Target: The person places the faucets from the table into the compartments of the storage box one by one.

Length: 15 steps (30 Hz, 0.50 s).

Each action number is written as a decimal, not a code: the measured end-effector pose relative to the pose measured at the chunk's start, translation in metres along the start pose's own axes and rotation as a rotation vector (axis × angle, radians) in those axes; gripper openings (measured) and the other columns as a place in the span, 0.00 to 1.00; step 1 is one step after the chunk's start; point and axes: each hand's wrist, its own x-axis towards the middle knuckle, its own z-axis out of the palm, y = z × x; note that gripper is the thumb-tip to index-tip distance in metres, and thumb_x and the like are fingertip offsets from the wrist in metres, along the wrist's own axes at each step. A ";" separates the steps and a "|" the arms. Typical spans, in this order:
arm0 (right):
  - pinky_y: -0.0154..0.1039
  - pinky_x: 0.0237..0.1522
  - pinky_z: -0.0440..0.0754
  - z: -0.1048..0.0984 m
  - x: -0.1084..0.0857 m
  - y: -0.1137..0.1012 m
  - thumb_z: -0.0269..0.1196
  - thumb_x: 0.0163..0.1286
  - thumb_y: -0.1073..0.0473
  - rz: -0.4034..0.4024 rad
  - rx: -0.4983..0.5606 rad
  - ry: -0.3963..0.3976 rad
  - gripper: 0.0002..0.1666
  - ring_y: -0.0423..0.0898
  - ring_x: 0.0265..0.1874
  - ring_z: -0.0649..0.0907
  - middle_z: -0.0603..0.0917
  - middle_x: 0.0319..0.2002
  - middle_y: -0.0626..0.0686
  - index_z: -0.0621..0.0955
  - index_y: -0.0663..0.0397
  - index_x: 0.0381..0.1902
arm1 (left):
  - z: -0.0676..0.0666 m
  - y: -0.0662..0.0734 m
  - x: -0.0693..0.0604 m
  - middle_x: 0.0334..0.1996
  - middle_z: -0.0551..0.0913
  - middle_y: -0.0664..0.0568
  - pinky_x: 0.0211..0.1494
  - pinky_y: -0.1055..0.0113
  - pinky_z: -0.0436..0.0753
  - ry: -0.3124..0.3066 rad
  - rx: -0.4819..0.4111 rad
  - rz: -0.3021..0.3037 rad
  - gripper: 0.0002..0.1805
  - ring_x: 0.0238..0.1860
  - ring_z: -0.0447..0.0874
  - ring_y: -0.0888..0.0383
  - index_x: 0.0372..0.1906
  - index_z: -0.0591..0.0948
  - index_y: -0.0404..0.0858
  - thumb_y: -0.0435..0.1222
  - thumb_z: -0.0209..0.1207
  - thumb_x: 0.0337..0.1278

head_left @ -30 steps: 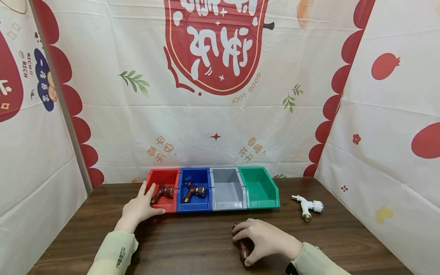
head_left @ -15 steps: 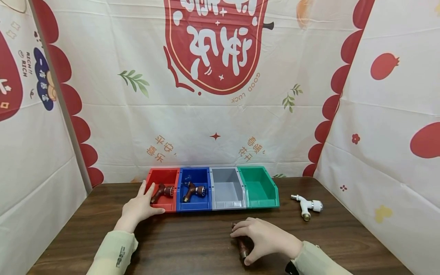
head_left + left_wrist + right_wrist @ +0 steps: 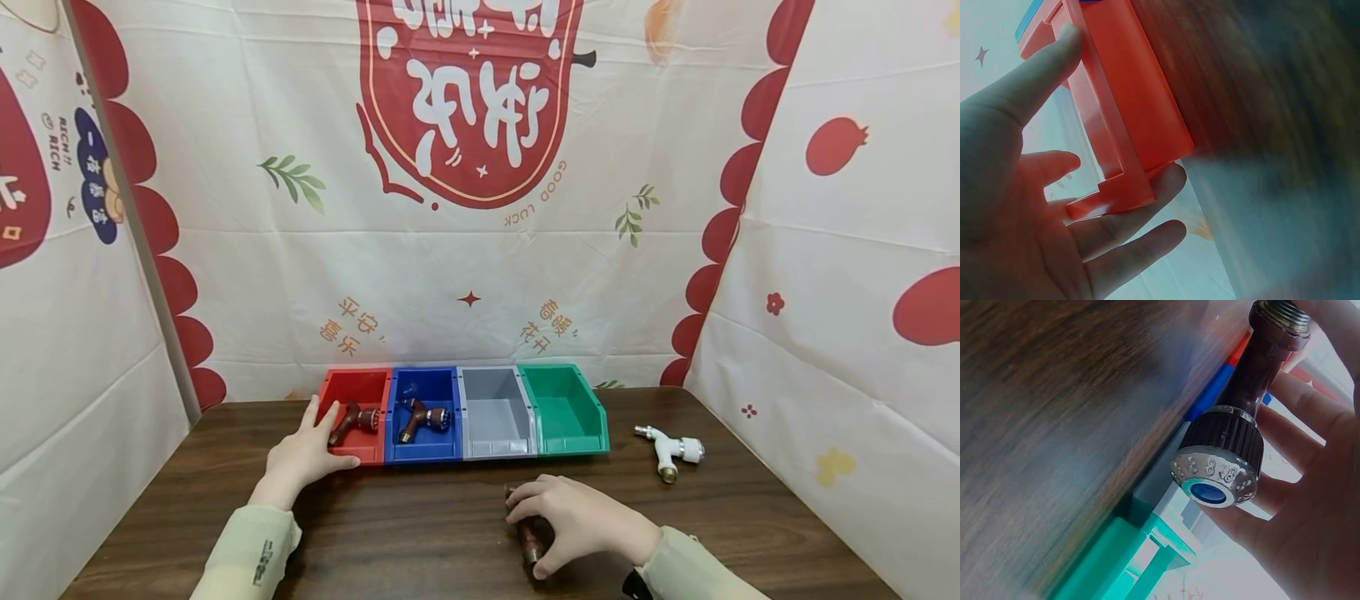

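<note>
My left hand [image 3: 303,457] rests on the left side of the red bin [image 3: 357,457], its fingers fairly straight and spread along the side wall, the thumb at the front edge. In the left wrist view the red bin [image 3: 1141,94] lies between thumb and fingers. A brown faucet [image 3: 357,423] sits in the red bin, and another brown faucet [image 3: 424,419] in the blue bin [image 3: 425,452]. My right hand [image 3: 581,521] holds a third brown faucet [image 3: 531,546] at the table, partly hidden by the fingers. Its ribbed knob and threaded end [image 3: 1229,425] show in the right wrist view.
A grey bin [image 3: 498,447] and a green bin [image 3: 576,444] continue the row to the right of the blue one. Farther right, a white faucet [image 3: 670,451] lies on the wooden table [image 3: 420,533]. A printed cloth [image 3: 472,258] hangs behind and at both sides.
</note>
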 end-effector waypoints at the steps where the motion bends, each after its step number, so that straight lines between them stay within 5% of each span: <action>1: 0.39 0.51 0.77 0.000 0.000 0.000 0.74 0.49 0.42 -0.002 0.000 0.001 0.30 0.43 0.53 0.77 0.79 0.58 0.47 0.84 0.41 0.51 | 0.000 0.000 0.000 0.75 0.40 0.33 0.45 0.34 0.76 -0.002 -0.001 -0.003 0.61 0.50 0.75 0.29 0.76 0.54 0.38 0.61 0.69 0.39; 15: 0.39 0.52 0.77 -0.005 0.000 0.000 0.74 0.49 0.41 -0.003 -0.022 0.008 0.29 0.43 0.53 0.77 0.79 0.56 0.44 0.84 0.41 0.49 | -0.003 0.003 -0.003 0.75 0.41 0.33 0.44 0.34 0.76 0.008 0.001 0.007 0.61 0.49 0.76 0.29 0.75 0.55 0.37 0.61 0.69 0.39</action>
